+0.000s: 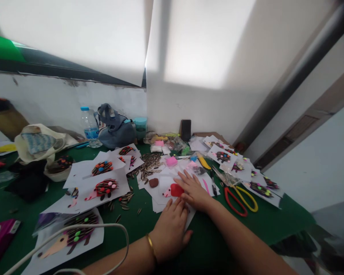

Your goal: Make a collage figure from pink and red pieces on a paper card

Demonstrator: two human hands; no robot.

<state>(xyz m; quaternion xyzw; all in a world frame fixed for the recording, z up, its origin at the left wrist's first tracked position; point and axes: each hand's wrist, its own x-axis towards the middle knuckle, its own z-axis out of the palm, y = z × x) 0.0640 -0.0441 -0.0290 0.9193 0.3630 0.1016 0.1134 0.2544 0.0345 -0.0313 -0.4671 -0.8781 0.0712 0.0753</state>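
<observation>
A white sheet point(164, 185) lies on the papers in front of me, bearing a hedgehog shape with a pink snout and a red clay body point(176, 190). My right hand point(194, 190) rests at the right side of the red clay, fingers spread. Flat on the paper's lower edge is my left hand point(172, 225), fingers extended, its tips just below the red clay. Neither hand visibly holds anything. A brown clay lump point(153, 183) sits left of the sheet, and a pile of striped seeds point(151, 164) lies behind it.
Finished hedgehog pictures lie left point(104, 190) and right point(222, 156). Red-and-yellow scissors point(235, 200) are right of my hands. A bottle point(91, 131), blue bag point(117, 130) and phone point(186, 130) stand behind. A white cable point(103, 226) crosses the front left of the green table point(292, 217).
</observation>
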